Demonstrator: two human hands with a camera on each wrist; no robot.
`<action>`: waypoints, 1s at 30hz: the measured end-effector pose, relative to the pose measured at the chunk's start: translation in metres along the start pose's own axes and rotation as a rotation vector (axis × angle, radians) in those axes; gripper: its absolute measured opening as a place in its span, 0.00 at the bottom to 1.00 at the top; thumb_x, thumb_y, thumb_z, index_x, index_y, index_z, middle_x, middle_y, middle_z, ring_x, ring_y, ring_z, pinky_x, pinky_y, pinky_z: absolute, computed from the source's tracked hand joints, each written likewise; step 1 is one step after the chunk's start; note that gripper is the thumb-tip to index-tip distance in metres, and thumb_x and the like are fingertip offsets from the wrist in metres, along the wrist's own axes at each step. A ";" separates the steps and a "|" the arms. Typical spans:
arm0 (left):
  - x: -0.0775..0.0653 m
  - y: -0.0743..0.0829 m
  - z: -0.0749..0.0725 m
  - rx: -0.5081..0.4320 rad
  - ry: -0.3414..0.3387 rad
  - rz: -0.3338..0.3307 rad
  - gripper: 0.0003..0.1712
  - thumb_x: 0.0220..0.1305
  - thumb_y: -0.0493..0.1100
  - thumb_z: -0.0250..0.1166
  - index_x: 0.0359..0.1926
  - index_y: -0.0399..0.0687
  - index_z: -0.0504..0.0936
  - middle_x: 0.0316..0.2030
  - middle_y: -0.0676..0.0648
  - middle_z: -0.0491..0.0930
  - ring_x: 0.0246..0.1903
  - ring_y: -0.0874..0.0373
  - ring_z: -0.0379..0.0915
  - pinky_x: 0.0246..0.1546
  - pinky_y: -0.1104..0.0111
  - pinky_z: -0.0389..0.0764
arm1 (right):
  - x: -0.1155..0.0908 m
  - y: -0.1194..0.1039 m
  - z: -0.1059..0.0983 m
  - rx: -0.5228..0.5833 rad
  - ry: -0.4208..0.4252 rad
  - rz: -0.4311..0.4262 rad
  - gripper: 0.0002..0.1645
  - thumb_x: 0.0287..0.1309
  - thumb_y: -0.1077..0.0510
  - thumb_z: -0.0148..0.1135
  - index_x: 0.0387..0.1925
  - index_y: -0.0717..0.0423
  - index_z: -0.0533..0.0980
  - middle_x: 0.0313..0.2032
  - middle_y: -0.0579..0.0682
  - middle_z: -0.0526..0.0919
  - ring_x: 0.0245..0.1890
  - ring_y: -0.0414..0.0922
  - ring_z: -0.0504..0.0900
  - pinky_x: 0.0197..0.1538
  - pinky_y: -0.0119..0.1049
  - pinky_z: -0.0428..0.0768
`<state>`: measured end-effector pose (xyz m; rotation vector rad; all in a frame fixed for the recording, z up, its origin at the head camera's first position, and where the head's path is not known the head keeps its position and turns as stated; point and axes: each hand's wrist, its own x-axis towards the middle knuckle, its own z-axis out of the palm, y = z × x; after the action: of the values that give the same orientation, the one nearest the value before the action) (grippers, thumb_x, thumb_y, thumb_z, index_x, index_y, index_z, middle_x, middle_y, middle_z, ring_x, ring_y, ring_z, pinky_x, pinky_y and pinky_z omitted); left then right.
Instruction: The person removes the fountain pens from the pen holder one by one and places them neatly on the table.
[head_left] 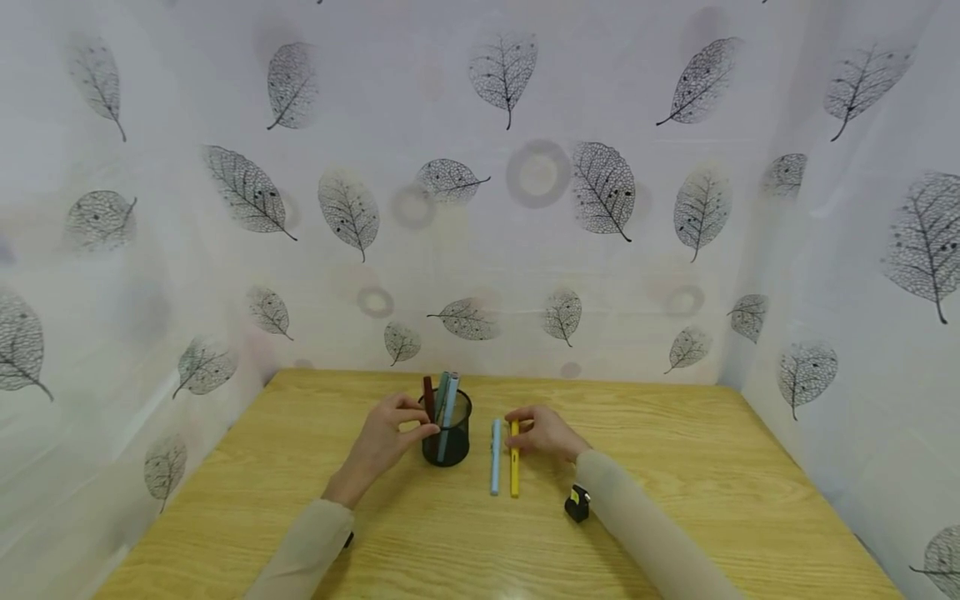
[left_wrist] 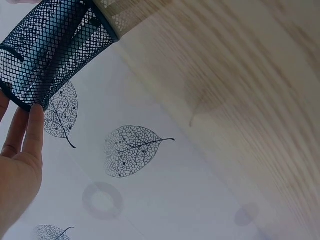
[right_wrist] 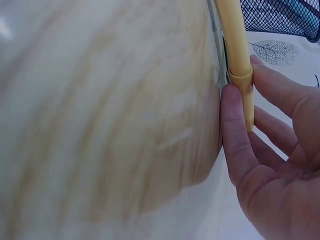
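A black mesh pen holder (head_left: 457, 446) stands upright on the table, with a dark red pen (head_left: 428, 396), a green pen (head_left: 442, 387) and a light blue pen (head_left: 452, 396) leaning in it. My left hand (head_left: 381, 437) holds the holder's near left rim; in the left wrist view the fingertips (left_wrist: 35, 117) are at that rim and the thumb is largely out of sight. With thumb and fingers on either side, my right hand (head_left: 546, 433) pinches the upper end of a yellow pen (head_left: 514, 475). Another light blue pen (head_left: 495, 467) lies just left of it, nearly parallel.
The wooden table (head_left: 465, 542) meets a pale leaf-patterned sheet (head_left: 480, 250) at the back and both sides. A small black device with a yellow label (head_left: 577, 503) shows at my right sleeve.
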<state>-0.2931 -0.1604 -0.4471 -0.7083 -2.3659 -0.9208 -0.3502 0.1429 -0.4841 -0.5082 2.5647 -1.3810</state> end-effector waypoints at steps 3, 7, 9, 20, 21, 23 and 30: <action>0.000 0.000 0.000 -0.003 -0.003 -0.005 0.07 0.49 0.46 0.77 0.28 0.51 0.89 0.35 0.52 0.80 0.39 0.57 0.77 0.39 0.63 0.81 | 0.000 0.000 -0.001 -0.005 -0.004 0.003 0.28 0.51 0.60 0.75 0.55 0.60 0.79 0.56 0.59 0.80 0.49 0.52 0.82 0.48 0.40 0.82; 0.001 0.001 0.000 -0.004 -0.004 -0.019 0.07 0.49 0.46 0.77 0.27 0.51 0.88 0.36 0.52 0.80 0.39 0.57 0.77 0.39 0.63 0.81 | 0.001 0.001 0.000 -0.013 0.002 0.011 0.27 0.50 0.60 0.76 0.54 0.60 0.80 0.55 0.58 0.80 0.49 0.51 0.82 0.48 0.40 0.82; 0.001 0.001 0.000 -0.002 -0.004 -0.023 0.07 0.49 0.47 0.77 0.27 0.51 0.88 0.36 0.52 0.80 0.39 0.57 0.77 0.39 0.63 0.81 | 0.002 0.002 -0.001 -0.014 0.005 0.018 0.27 0.50 0.60 0.76 0.54 0.60 0.80 0.54 0.57 0.81 0.49 0.50 0.82 0.49 0.40 0.82; 0.000 0.004 -0.001 0.004 0.008 -0.006 0.07 0.49 0.45 0.77 0.27 0.50 0.88 0.35 0.52 0.79 0.38 0.56 0.77 0.38 0.63 0.81 | 0.001 0.002 -0.003 -0.031 -0.006 -0.008 0.29 0.50 0.62 0.75 0.55 0.64 0.79 0.49 0.57 0.84 0.45 0.48 0.83 0.45 0.36 0.81; 0.000 0.004 -0.001 -0.002 0.008 -0.008 0.06 0.49 0.45 0.77 0.27 0.50 0.88 0.35 0.52 0.79 0.38 0.56 0.77 0.38 0.62 0.81 | 0.001 0.002 -0.003 -0.035 -0.008 -0.014 0.29 0.50 0.62 0.75 0.55 0.64 0.79 0.48 0.57 0.84 0.44 0.47 0.83 0.45 0.35 0.81; 0.000 0.005 -0.002 -0.006 0.005 -0.014 0.06 0.49 0.45 0.77 0.27 0.50 0.88 0.35 0.52 0.80 0.38 0.56 0.77 0.38 0.62 0.81 | 0.000 0.002 -0.004 -0.036 -0.011 -0.021 0.29 0.50 0.62 0.75 0.55 0.64 0.78 0.48 0.57 0.84 0.44 0.47 0.82 0.45 0.36 0.80; 0.000 0.003 -0.002 0.009 -0.014 -0.021 0.06 0.50 0.46 0.77 0.28 0.51 0.89 0.35 0.52 0.79 0.39 0.56 0.76 0.40 0.62 0.81 | -0.002 0.000 -0.006 -0.001 -0.030 -0.030 0.31 0.53 0.62 0.73 0.59 0.67 0.75 0.54 0.61 0.81 0.50 0.53 0.81 0.52 0.43 0.81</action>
<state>-0.2911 -0.1597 -0.4446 -0.6898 -2.3929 -0.9162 -0.3500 0.1490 -0.4808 -0.5657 2.5445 -1.3708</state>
